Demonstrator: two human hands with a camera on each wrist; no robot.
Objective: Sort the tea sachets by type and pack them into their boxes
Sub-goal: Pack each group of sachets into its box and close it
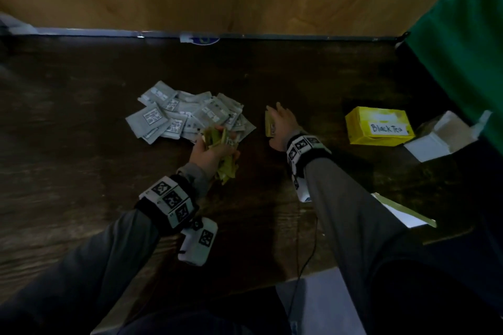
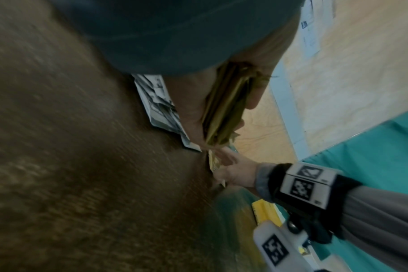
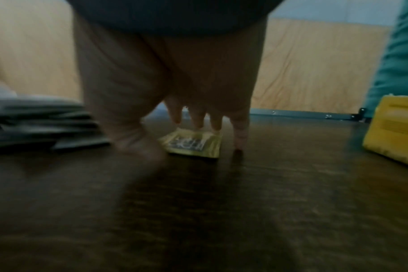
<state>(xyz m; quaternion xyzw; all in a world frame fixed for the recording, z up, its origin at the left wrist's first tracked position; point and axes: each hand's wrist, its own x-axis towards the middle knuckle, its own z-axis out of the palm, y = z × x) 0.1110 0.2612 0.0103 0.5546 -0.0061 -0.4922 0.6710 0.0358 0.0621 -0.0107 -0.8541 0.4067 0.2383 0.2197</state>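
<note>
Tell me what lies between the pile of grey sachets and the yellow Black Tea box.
In the head view, the right hand over a single yellow sachet lies between the grey sachets and the Black Tea box; otherwise only dark table shows.

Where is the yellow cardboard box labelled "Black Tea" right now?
In the head view, the yellow cardboard box stands on the dark wooden table at the right, between the right hand and an open white box.

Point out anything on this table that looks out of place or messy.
One yellow sachet lies alone under the right hand, apart from the bunch of yellow sachets the left hand grips. The grey sachets lie in a loose, overlapping heap. The Black Tea box stands closed.
</note>
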